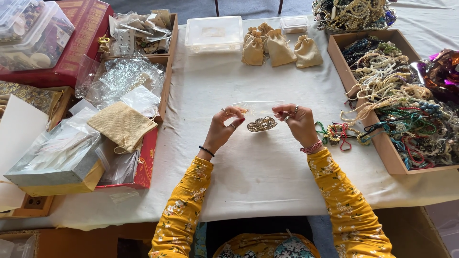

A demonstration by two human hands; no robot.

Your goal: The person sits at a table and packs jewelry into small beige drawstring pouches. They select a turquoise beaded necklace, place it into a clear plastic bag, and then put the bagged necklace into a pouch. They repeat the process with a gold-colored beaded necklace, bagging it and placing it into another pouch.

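Both my hands hold a small clear plastic bag (260,111) above the white tablecloth (267,162). A coiled golden bead necklace (262,124) lies inside the bag. My left hand (224,128) pinches the bag's left edge near its top. Gripping the right edge is my right hand (297,123). Rings show on fingers of both hands, and yellow flowered sleeves cover my arms.
A cardboard box (385,148) full of bead necklaces stands on the right, with strands (340,134) spilling onto the cloth. Tan cloth pouches (278,48) and clear lidded boxes (213,32) sit at the back. Trays of plastic bags (125,76) and a burlap pouch (122,125) fill the left.
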